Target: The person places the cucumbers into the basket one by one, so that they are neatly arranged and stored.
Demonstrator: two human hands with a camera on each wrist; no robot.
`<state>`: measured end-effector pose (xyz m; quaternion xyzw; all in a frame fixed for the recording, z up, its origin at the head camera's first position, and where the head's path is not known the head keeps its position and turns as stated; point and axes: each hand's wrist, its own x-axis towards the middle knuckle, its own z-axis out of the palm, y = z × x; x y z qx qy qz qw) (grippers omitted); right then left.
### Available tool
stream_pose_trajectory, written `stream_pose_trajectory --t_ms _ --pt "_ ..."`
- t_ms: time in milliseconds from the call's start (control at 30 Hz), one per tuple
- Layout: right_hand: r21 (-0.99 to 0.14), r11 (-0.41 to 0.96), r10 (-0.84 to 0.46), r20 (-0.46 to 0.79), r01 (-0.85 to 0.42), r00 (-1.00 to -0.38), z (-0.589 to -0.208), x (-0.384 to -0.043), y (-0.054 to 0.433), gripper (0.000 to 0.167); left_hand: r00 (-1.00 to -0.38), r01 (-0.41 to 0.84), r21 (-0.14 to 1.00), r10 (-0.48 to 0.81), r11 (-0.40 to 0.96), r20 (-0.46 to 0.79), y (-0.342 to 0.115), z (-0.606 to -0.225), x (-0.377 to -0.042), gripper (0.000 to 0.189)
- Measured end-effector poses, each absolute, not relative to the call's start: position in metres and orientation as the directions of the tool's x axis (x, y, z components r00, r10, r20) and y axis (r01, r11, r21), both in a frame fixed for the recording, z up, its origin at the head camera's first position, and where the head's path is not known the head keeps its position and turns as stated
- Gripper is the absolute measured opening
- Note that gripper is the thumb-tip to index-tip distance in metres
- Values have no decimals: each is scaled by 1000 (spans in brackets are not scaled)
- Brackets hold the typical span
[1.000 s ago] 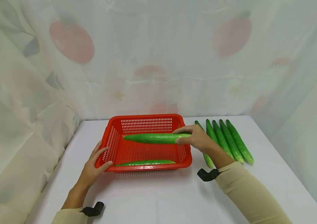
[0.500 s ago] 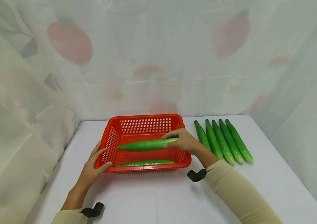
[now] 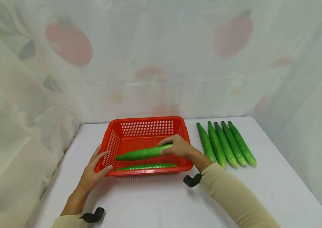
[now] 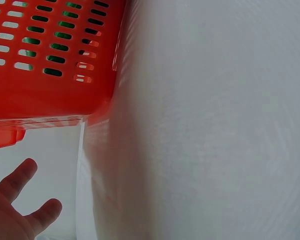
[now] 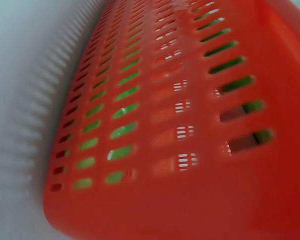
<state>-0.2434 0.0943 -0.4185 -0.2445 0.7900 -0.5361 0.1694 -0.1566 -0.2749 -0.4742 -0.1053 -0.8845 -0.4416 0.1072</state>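
Note:
A long green cucumber (image 3: 139,154) is in my right hand (image 3: 177,147), which grips its thicker end between thumb and fingers over the inside of a red plastic basket (image 3: 146,119). Its thin tip points left and slightly down. A second cucumber (image 3: 148,166) lies inside along the near wall, partly hidden by the rim. My left hand (image 3: 91,172) rests at the basket's left side, thumb and a finger on the rim near the front corner, fingers spread. In the left wrist view two fingertips (image 4: 42,216) stand clear of the basket. Green shows through the wall slots in the right wrist view.
Several more cucumbers (image 3: 226,144) lie side by side on the white table (image 3: 155,202), right of the basket, with the right forearm in front of the nearest ones. A pale printed curtain (image 3: 161,63) hangs behind the table and along both sides.
My right hand has moved left and toward me with the cucumber, bringing it lower in the basket and near the second one. The left hand has stayed at the rim.

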Motion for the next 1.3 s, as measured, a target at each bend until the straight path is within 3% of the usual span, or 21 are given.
stream_pose_trajectory --t_ms 600,933,1300 --pt "-920 359 -582 -87 -159 -809 -428 -246 83 25 -954 284 767 87 575 288 -273 -472 -153 55" --pt "-875 471 -491 -157 -109 -857 -430 -248 81 23 -954 284 771 92 569 284 -275 -474 -156 55" --pt "-910 404 -423 -273 89 -864 -432 -249 80 20 -954 284 767 93 575 283 -275 -474 -156 56"
